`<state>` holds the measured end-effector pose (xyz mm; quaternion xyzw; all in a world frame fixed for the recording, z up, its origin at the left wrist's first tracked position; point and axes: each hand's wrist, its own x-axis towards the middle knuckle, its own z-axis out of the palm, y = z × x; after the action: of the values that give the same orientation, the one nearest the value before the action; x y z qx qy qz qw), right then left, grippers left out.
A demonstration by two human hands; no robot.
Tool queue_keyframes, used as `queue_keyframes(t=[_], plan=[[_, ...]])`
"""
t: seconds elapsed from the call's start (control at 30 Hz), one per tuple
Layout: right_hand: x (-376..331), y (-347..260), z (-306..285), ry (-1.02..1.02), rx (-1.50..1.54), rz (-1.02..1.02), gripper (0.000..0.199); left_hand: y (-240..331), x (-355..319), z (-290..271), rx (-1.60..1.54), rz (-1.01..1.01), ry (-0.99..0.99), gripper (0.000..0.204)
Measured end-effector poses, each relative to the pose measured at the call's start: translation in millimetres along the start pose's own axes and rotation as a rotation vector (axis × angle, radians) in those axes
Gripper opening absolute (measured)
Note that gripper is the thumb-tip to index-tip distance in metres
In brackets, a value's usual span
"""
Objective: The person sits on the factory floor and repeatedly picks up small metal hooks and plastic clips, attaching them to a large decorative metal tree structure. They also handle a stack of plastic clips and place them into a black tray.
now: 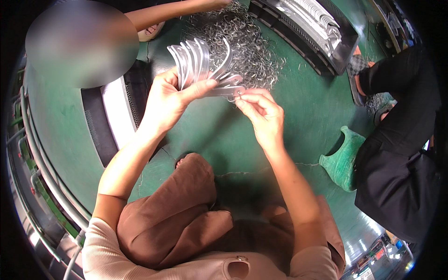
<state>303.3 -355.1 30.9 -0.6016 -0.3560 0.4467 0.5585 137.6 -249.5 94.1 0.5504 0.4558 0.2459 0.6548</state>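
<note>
A fanned stack of curved, silvery strips (193, 60) with holes in their ends is gripped in my left hand (170, 100), thumb across the lower ones. One of these strips (226, 90) points right, toward my other hand. At its holed end, the thumb and fingers of my right hand (263, 112) pinch together on a small bent metal piece (237, 95), partly covered by the fingertips. Beyond the strips, a heap of small, shiny bent metal pieces (242, 42) spreads over the green floor (233, 140).
A black crate (298, 37) holding stacked silvery strips (322, 23) stands far right. Left lies another black crate (100, 126) with a white panel. A green stool (343, 158) is near a person in dark clothes (396, 135). Another person's arm (163, 14) reaches over the heap.
</note>
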Motion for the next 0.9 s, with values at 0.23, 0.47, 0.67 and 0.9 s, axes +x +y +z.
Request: queue_keyframes(t=[0.23, 0.47, 0.67, 0.9], plan=[[41, 21, -64, 0.113, -0.198, 0.036, 0.037, 7, 2, -9, 0.078, 0.112, 0.148, 0.026], [94, 86, -69, -0.298, -0.898, -0.036, 0.024, -1, -4, -45, -0.012, 0.192, 0.211, 0.028], [87, 84, -100, -0.099, -0.916, -0.06, 0.016, -14, -17, -76, -0.074, 0.264, 0.239, 0.027], [20, 97, -109, -0.145, -0.907, 0.074, 0.017, -21, -26, -84, -0.109, 0.3, 0.276, 0.028]])
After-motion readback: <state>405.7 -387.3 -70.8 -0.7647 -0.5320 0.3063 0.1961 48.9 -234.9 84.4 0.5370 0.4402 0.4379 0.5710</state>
